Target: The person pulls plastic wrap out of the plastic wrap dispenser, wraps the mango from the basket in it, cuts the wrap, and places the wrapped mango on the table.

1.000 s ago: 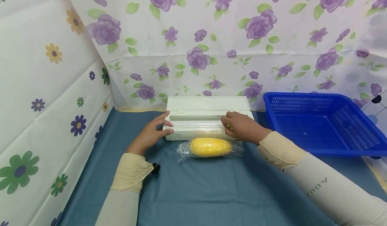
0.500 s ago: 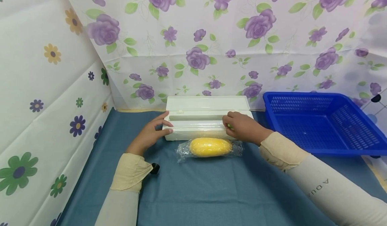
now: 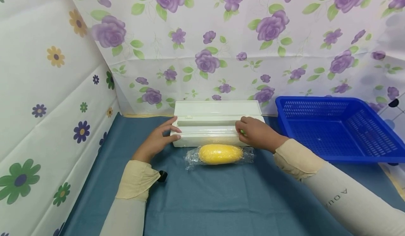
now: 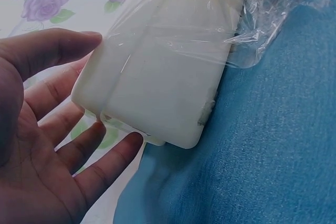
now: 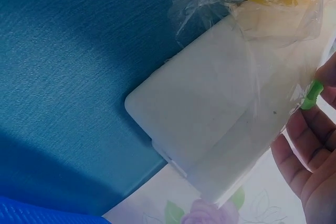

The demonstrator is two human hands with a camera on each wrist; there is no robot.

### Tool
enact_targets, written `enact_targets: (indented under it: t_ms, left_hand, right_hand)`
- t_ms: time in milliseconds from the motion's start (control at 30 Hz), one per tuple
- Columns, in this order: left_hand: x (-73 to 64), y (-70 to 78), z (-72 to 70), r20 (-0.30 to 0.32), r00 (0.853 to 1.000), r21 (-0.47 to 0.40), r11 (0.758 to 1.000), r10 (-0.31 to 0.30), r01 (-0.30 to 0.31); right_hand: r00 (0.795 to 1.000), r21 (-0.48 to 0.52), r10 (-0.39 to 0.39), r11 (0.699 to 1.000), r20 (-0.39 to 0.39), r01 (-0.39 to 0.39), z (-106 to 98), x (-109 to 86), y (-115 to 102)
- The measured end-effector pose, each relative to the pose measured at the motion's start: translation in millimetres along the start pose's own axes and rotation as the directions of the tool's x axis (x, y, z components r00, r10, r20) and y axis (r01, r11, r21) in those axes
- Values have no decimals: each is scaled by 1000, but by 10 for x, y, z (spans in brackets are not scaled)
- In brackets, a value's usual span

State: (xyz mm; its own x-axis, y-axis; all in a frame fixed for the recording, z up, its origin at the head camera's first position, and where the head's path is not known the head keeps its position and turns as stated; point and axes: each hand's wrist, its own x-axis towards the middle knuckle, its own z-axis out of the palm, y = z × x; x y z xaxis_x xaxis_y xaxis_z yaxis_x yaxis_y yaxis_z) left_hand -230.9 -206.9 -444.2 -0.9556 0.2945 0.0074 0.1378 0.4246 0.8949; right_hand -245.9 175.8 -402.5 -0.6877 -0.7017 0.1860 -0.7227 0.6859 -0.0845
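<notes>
A white cling film dispenser [image 3: 190,142] lies lengthwise at the back of the table, its lid [image 3: 218,107] raised, a film roll [image 3: 205,129] inside. Clear film hangs over its front, down to a yellow oblong item [image 3: 220,154] wrapped in film. My left hand [image 3: 155,143] rests on the left end, thumb at the front edge; in the left wrist view its fingers [image 4: 100,174] are spread and nearly straight. My right hand [image 3: 257,134] pinches a small green slider [image 5: 312,96] at the dispenser's upper edge, towards its right end.
A blue plastic basket [image 3: 319,158] with perforated walls stands at the right, close to my right forearm. Blue-green cloth [image 3: 202,201] covers the table. Flower-patterned sheets [image 3: 205,81] rise behind and at the left.
My right hand has slid a little to the right along the dispenser with the green slider. The left hand, dispenser and wrapped yellow item have stayed in place.
</notes>
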Motion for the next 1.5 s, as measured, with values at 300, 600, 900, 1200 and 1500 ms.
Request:
enact_targets:
  t_ms: [300, 600, 900, 1200, 1500]
  left_hand:
    - [-12, -1, -3, 1, 1000, 1, 1000, -3, 3]
    - [-8, 14, -4, -1, 1000, 2, 1000, -3, 3]
    - [-19, 40, -14, 4, 1000, -7, 1000, -14, 15]
    - [-12, 16, -11, 6, 1000, 0, 1000, -23, 23]
    - [-16, 16, -10, 4, 1000, -1, 1000, -30, 30]
  right_hand:
    - [1000, -6, -7, 1000, -14, 6, 22, -11, 14]
    - [1000, -17, 2, 1000, -19, -2, 12, -14, 22]
    - [1000, -25, 23, 999, -12, -23, 5, -24, 20]
    - [999, -33, 26, 999, -22, -27, 21, -50, 25]
    - [999, -33, 32, 999, -24, -32, 14, -81, 27]
